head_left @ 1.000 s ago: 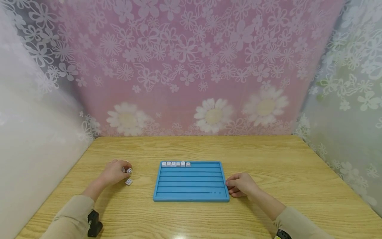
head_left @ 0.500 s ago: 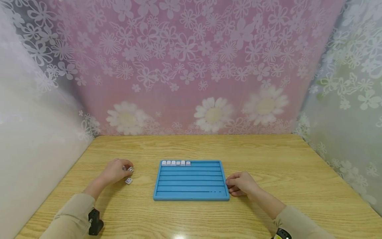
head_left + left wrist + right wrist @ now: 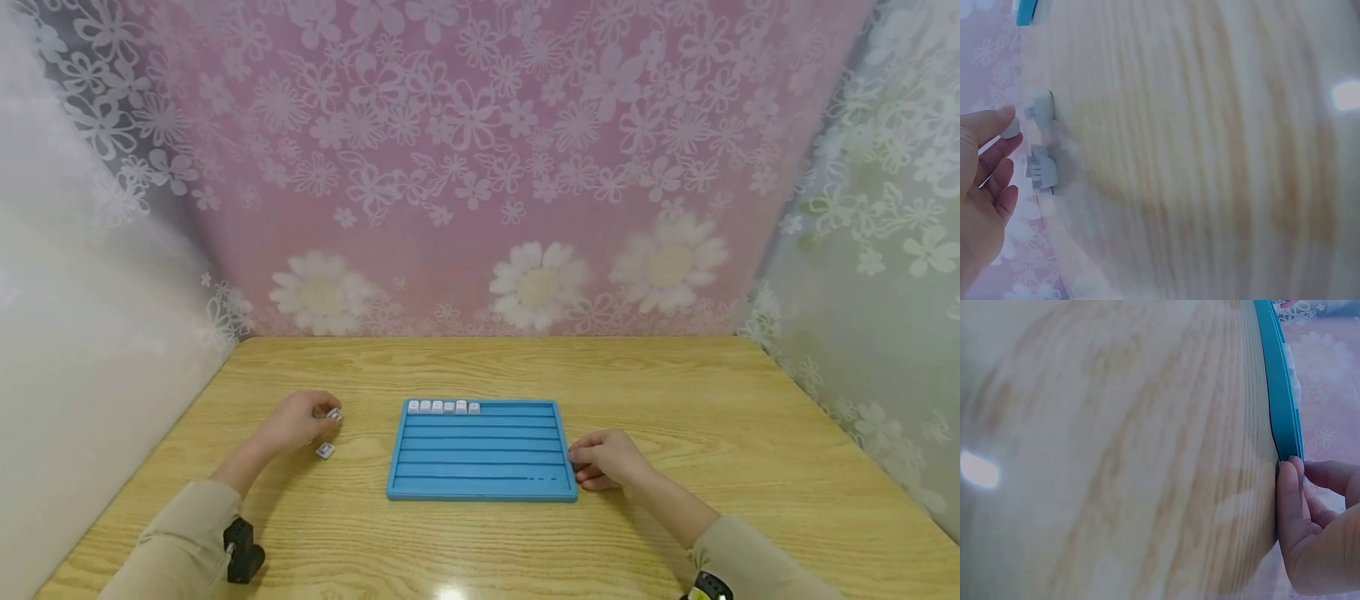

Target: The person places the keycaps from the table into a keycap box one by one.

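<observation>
Between thumb and index finger, my left hand (image 3: 294,423) pinches a small white keycap (image 3: 1011,129) over the left part of the table. Two more keycaps are near it in the left wrist view: one keycap (image 3: 1040,109) closer to the fingertips and another keycap (image 3: 1042,172) beside the curled fingers. The head view shows a loose keycap (image 3: 325,450) on the wood just below that hand. My right hand (image 3: 611,462) grips the right edge of a blue ridged tray (image 3: 480,457), thumb and fingers on either side of its rim. Several white keycaps (image 3: 437,407) stand in the tray's top row, at its left end.
The wooden table (image 3: 480,542) carries the tray at its middle. A pink floral curtain (image 3: 465,167) hangs behind the table, with pale sheets at left and right. A black wrist camera (image 3: 242,552) is strapped to the left forearm.
My left hand has shifted slightly up and right, with a keycap at its fingertips moving along. The right hand stays on the tray's edge, and the row of keycaps is unchanged.
</observation>
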A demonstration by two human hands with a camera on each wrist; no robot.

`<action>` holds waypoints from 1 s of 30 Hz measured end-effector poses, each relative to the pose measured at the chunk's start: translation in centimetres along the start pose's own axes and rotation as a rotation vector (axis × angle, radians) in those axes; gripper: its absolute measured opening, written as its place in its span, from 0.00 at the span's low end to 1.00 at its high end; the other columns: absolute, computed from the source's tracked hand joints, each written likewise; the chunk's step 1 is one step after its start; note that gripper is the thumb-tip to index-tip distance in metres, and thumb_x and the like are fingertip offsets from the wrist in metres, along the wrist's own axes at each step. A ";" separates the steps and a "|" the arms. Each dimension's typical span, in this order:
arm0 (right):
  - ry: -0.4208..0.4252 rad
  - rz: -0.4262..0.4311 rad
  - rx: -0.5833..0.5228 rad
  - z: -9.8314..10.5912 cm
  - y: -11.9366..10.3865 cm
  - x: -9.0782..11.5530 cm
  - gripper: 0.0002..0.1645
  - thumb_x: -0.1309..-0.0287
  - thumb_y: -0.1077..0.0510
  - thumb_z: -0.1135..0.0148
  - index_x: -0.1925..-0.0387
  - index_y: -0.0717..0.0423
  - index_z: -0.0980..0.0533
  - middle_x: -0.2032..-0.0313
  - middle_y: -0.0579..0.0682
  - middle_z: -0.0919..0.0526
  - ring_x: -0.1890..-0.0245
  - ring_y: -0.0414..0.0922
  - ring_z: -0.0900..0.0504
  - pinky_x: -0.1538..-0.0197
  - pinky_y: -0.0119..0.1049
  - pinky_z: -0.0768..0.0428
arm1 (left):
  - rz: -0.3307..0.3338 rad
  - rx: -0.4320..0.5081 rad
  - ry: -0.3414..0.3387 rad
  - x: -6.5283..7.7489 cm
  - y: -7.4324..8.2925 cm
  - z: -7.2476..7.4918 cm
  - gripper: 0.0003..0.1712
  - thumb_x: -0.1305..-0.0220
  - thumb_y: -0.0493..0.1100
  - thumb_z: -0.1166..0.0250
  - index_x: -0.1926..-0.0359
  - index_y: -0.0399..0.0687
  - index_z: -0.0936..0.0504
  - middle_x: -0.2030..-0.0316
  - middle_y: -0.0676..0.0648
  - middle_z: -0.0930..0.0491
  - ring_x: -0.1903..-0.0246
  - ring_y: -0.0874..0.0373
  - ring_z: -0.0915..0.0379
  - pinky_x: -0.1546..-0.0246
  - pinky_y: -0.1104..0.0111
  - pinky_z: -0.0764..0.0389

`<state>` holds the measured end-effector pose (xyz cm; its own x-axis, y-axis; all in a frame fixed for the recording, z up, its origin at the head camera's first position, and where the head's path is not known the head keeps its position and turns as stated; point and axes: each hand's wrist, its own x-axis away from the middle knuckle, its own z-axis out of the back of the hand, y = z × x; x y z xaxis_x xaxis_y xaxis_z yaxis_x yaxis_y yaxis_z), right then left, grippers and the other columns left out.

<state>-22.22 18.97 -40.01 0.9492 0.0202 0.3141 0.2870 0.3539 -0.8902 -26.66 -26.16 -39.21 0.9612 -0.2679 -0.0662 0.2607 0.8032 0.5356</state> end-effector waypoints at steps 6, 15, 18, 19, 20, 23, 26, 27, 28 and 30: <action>0.001 0.002 0.007 0.0 0.0 0.0 0.13 0.44 0.65 0.40 0.58 0.70 0.24 0.78 0.53 0.22 0.81 0.41 0.22 0.75 0.34 0.20 | 0.017 0.037 0.017 -0.2 1.1 0.5 0.16 0.37 0.39 0.40 0.51 0.34 0.23 0.64 0.45 0.23 0.67 0.54 0.29 0.70 0.63 0.27; 0.000 -0.003 0.006 0.0 -0.1 -0.2 0.13 0.44 0.65 0.40 0.58 0.70 0.24 0.78 0.52 0.22 0.82 0.41 0.22 0.75 0.34 0.20 | 0.023 0.058 0.021 -0.7 2.5 0.3 0.16 0.36 0.41 0.40 0.50 0.36 0.23 0.60 0.44 0.22 0.60 0.51 0.27 0.63 0.59 0.25; -0.004 -0.003 0.005 -0.1 -0.1 -0.1 0.13 0.44 0.65 0.40 0.58 0.70 0.24 0.78 0.52 0.22 0.82 0.41 0.22 0.75 0.34 0.20 | 0.035 0.091 0.023 -0.8 2.8 0.1 0.17 0.36 0.41 0.40 0.50 0.37 0.23 0.59 0.44 0.22 0.59 0.50 0.27 0.62 0.59 0.24; -0.005 -0.003 0.003 -0.1 -0.1 -0.1 0.12 0.44 0.65 0.40 0.59 0.70 0.24 0.78 0.52 0.22 0.82 0.41 0.22 0.75 0.34 0.20 | 0.035 0.101 0.024 -0.8 2.9 0.0 0.16 0.36 0.41 0.40 0.50 0.37 0.23 0.59 0.44 0.22 0.59 0.51 0.27 0.62 0.59 0.24; -0.007 -0.002 0.002 -0.1 -0.1 -0.1 0.12 0.44 0.65 0.40 0.59 0.70 0.24 0.78 0.52 0.22 0.82 0.41 0.22 0.75 0.34 0.20 | 0.037 0.109 0.026 -0.8 3.0 -0.1 0.16 0.36 0.41 0.40 0.50 0.38 0.23 0.59 0.44 0.22 0.60 0.51 0.27 0.62 0.60 0.24; -0.011 0.001 -0.001 -0.1 -0.1 -0.1 0.13 0.44 0.65 0.40 0.58 0.71 0.24 0.78 0.52 0.21 0.81 0.41 0.22 0.75 0.34 0.20 | 0.022 0.126 0.032 -0.8 3.2 -0.3 0.15 0.36 0.41 0.40 0.50 0.39 0.23 0.60 0.45 0.22 0.61 0.53 0.27 0.64 0.61 0.25; -0.015 0.007 -0.004 0.0 0.0 0.0 0.13 0.43 0.66 0.41 0.58 0.71 0.25 0.77 0.52 0.21 0.81 0.41 0.22 0.75 0.34 0.20 | 0.008 0.154 0.037 -0.9 3.4 -0.6 0.15 0.37 0.41 0.40 0.51 0.39 0.22 0.61 0.46 0.22 0.63 0.54 0.27 0.65 0.62 0.25; -0.017 0.010 -0.005 0.1 0.0 0.0 0.13 0.43 0.66 0.41 0.58 0.71 0.25 0.77 0.53 0.21 0.81 0.41 0.22 0.74 0.34 0.20 | 0.006 0.170 0.037 -1.0 3.4 -0.6 0.15 0.37 0.40 0.40 0.51 0.38 0.22 0.61 0.46 0.22 0.62 0.53 0.27 0.65 0.62 0.24; -0.020 0.013 -0.006 0.1 0.0 0.0 0.13 0.43 0.66 0.42 0.57 0.72 0.25 0.77 0.53 0.20 0.81 0.41 0.22 0.74 0.34 0.20 | 0.008 0.189 0.037 -1.0 3.5 -0.7 0.15 0.37 0.40 0.40 0.51 0.38 0.22 0.61 0.46 0.22 0.63 0.53 0.26 0.65 0.61 0.24; -0.025 0.017 -0.007 0.2 0.1 0.1 0.13 0.43 0.66 0.43 0.57 0.72 0.25 0.76 0.53 0.20 0.81 0.41 0.22 0.74 0.35 0.20 | 0.028 0.236 0.036 -1.0 3.6 -0.8 0.15 0.37 0.39 0.40 0.51 0.38 0.22 0.59 0.45 0.22 0.62 0.53 0.26 0.64 0.60 0.23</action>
<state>-22.17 19.19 -39.97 0.9505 0.0498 0.3067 0.2715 0.3465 -0.8979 -26.61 -22.53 -37.88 0.9714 -0.2249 -0.0759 0.2095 0.6621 0.7195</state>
